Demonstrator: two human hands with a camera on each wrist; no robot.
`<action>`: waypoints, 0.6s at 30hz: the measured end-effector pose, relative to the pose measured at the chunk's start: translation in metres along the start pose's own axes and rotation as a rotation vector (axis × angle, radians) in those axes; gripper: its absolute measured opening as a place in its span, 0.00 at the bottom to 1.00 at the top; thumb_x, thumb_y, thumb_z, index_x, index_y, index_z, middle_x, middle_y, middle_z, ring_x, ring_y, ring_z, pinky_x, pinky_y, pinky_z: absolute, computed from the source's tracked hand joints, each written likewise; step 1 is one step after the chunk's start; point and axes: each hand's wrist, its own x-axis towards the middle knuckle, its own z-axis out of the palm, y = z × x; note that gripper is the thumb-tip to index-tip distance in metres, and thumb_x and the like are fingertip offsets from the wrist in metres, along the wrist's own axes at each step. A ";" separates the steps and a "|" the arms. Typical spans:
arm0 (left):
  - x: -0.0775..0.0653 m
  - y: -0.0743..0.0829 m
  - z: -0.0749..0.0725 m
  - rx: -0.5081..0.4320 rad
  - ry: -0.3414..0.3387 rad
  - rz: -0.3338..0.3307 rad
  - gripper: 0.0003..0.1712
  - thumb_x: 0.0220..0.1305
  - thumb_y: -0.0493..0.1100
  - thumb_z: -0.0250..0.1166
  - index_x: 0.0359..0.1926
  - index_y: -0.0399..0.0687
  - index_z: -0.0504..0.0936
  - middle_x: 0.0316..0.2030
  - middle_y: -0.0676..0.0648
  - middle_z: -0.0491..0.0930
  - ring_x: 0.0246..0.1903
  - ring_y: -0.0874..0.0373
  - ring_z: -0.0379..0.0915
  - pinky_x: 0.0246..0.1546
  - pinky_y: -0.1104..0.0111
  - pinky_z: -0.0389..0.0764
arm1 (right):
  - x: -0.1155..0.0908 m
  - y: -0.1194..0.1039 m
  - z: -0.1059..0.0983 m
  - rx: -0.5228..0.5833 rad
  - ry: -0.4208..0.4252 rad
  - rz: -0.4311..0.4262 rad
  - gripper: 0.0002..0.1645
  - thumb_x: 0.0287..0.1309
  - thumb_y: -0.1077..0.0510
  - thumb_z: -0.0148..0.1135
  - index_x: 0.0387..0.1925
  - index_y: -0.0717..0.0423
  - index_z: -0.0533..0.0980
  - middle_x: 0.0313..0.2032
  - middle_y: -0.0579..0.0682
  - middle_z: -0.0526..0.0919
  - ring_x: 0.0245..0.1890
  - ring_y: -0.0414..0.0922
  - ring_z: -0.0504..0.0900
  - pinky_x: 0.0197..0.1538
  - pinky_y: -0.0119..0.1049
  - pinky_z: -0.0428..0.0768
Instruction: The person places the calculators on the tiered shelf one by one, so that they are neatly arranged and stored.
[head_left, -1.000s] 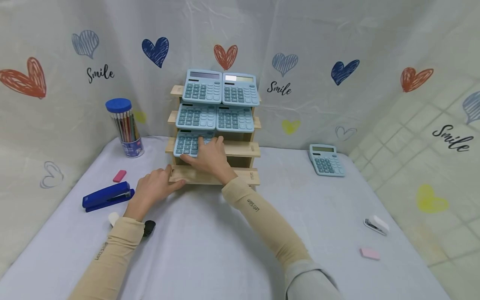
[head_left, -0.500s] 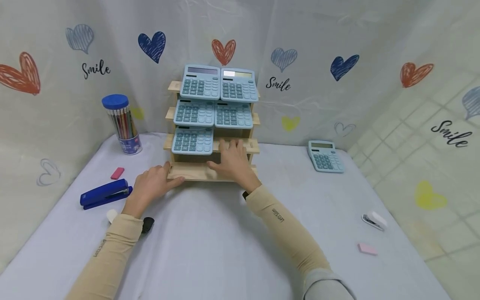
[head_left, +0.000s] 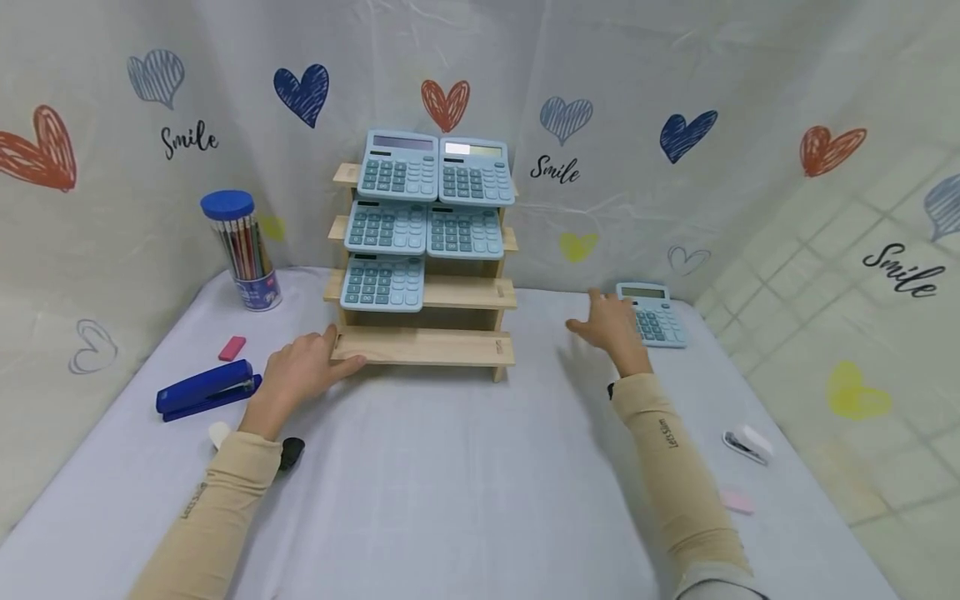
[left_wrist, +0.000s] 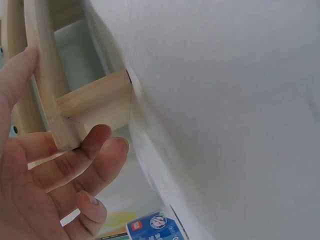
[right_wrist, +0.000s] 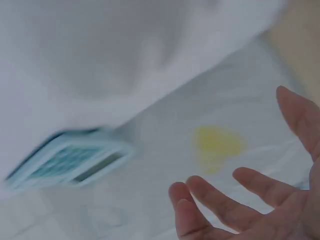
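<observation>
A tiered wooden shelf [head_left: 423,347] stands at the middle back of the table. My left hand [head_left: 300,375] grips the left end of its lowest board; in the left wrist view the thumb lies along the front of the board [left_wrist: 45,65] and the fingers bend round its end. Light blue calculators [head_left: 382,283] lean on the upper tiers, two on the top, two below and one on the left of the third. My right hand [head_left: 613,329], fingers spread and holding nothing, hovers just left of a single blue calculator [head_left: 656,317] on the table, overlapping its edge in the head view.
Left of the shelf are a tub of pencils [head_left: 242,254], a pink eraser [head_left: 232,348] and a blue stapler [head_left: 206,390]. A white stapler [head_left: 747,444] and a pale pink eraser [head_left: 737,501] lie at the right. A printed curtain hangs behind the table.
My right hand has let go of the calculator on the third tier and moved right, past the shelf, to the lone calculator. My left hand keeps its grip on the shelf.
</observation>
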 end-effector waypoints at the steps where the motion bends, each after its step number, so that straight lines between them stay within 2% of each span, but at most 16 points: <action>1: -0.001 0.000 0.000 0.001 0.000 -0.002 0.52 0.66 0.72 0.56 0.72 0.33 0.63 0.57 0.27 0.77 0.43 0.40 0.79 0.37 0.45 0.80 | 0.005 0.016 0.001 -0.012 -0.008 0.038 0.52 0.65 0.40 0.60 0.74 0.70 0.53 0.70 0.79 0.57 0.69 0.80 0.55 0.70 0.71 0.56; 4: -0.002 -0.001 -0.001 0.004 0.000 -0.007 0.53 0.66 0.72 0.56 0.72 0.33 0.63 0.58 0.26 0.77 0.44 0.38 0.79 0.39 0.44 0.80 | 0.017 0.057 0.004 -0.025 -0.079 0.124 0.56 0.66 0.35 0.55 0.75 0.71 0.48 0.69 0.85 0.51 0.68 0.85 0.50 0.69 0.75 0.52; 8: -0.002 -0.001 -0.002 0.008 0.005 -0.006 0.52 0.66 0.72 0.56 0.72 0.33 0.63 0.57 0.27 0.77 0.45 0.38 0.79 0.39 0.43 0.80 | 0.026 0.093 0.009 -0.003 -0.182 0.209 0.60 0.66 0.29 0.49 0.77 0.68 0.43 0.68 0.90 0.43 0.65 0.90 0.45 0.66 0.78 0.50; 14: 0.000 0.000 -0.001 -0.004 -0.005 0.000 0.52 0.66 0.72 0.56 0.72 0.33 0.63 0.57 0.28 0.77 0.42 0.42 0.78 0.38 0.46 0.80 | 0.028 0.122 0.017 0.096 -0.220 0.322 0.65 0.62 0.25 0.52 0.79 0.57 0.33 0.65 0.92 0.40 0.64 0.88 0.50 0.62 0.76 0.59; 18: 0.001 0.000 0.000 -0.013 -0.008 -0.008 0.52 0.66 0.72 0.56 0.72 0.33 0.63 0.58 0.27 0.77 0.42 0.42 0.78 0.39 0.45 0.80 | 0.031 0.133 0.019 0.128 -0.244 0.332 0.66 0.61 0.25 0.52 0.79 0.54 0.30 0.66 0.93 0.37 0.65 0.88 0.47 0.62 0.75 0.61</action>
